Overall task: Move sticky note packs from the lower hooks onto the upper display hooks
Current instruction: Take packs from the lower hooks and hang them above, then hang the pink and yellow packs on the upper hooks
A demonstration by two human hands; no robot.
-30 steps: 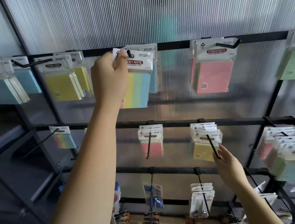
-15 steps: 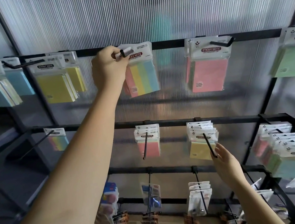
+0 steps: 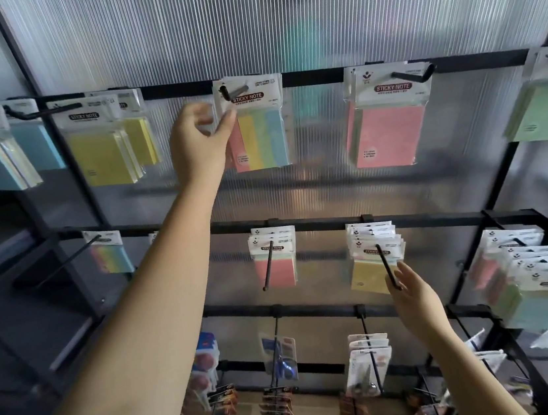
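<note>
Striped pack (image 3: 258,130) hangs on upper hook (image 3: 234,92), mid rack. L hand (image 3: 199,140) sits just beside its left edge, fingers loosely curled, gripping nothing. R hand (image 3: 414,293) is relaxed, fingers straight, near lower hook (image 3: 387,267) w/ yellow packs (image 3: 369,264).

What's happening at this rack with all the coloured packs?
A person is restocking sticky notes on a display rack. Their left hand is up at the top rail, fingers loosely spread beside a striped pack that hangs on an upper hook; whether they touch it is unclear. Their right hand reaches, fingers straight, toward the tip of a lower hook that carries a bunch of yellow packs.
</note>
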